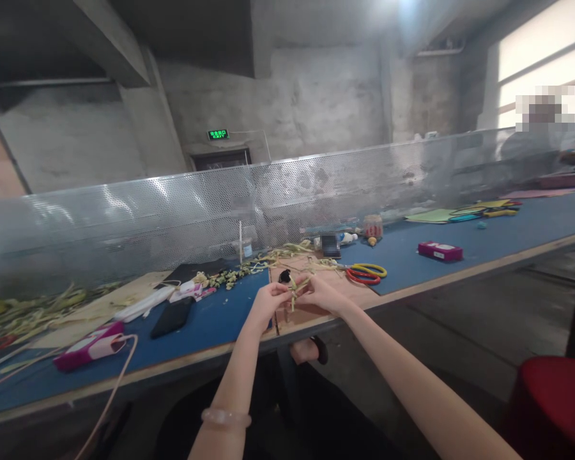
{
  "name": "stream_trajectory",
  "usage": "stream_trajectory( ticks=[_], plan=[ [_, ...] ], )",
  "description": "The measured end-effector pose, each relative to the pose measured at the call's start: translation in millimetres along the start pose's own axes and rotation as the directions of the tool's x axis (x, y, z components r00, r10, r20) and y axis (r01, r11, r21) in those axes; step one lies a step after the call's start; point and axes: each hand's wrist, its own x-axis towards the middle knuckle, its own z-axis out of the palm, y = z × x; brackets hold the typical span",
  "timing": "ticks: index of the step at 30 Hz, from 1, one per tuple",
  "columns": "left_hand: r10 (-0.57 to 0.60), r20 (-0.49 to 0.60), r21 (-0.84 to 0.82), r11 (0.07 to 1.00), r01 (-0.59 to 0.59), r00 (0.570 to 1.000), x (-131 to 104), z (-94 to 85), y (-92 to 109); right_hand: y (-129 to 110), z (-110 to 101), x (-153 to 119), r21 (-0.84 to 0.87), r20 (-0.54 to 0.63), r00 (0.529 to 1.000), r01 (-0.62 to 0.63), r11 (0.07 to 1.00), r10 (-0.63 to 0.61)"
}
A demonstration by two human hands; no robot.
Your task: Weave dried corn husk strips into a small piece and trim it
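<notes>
While my left grip point(268, 301) and right grip point(322, 295) pinch the pale strips point(293, 299) between them, above the counter point(402, 271), I judge these light, pliant; they could tear. I'd hold near their crossing.

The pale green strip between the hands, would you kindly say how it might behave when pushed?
The pale green strip would likely bend easily, since it looks thin and narrow. It is probably light, given how little material shows between the left hand and right hand.
</notes>
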Motion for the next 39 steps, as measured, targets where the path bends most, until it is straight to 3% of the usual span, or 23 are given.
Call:
stream_trajectory(
  ticks=[8,13,18,22,32,39],
  plan=[
    [0.001,0.022,-0.097,0.995,0.001,1.0,3.5,-1.0,-2.5,6.0,3.1,3.8,-0.182,-0.019,0.998,0.051,0.982,-0.056],
    [-0.004,0.073,-0.07,0.998,0.009,0.997,4.5,-2.3,-2.8,7.2,2.6,3.6,-0.247,-0.027,0.999,0.033,0.969,-0.041],
    [0.009,0.066,-0.079,0.997,-0.004,0.998,-0.3,-0.6,2.1,-0.8,4.0,0.7,-0.164,-0.047,0.994,0.091,0.982,-0.1],
    [0.018,0.079,-0.068,0.998,-0.013,0.997,-2.4,0.8,4.0,-3.5,4.3,-0.4,-0.086,-0.056,0.996,0.059,0.995,-0.064],
    [0.102,0.133,0.071,0.991,-0.112,0.986,-1.8,-2.4,2.9,-2.5,-0.1,0.7,-0.144,-0.137,0.989,0.034,0.989,-0.054],
    [0.045,0.097,0.124,0.991,-0.057,0.994,-1.1,1.9,6.6,-4.8,1.7,0.1,-0.15,-0.132,0.989,0.045,0.988,-0.065]
  ],
)
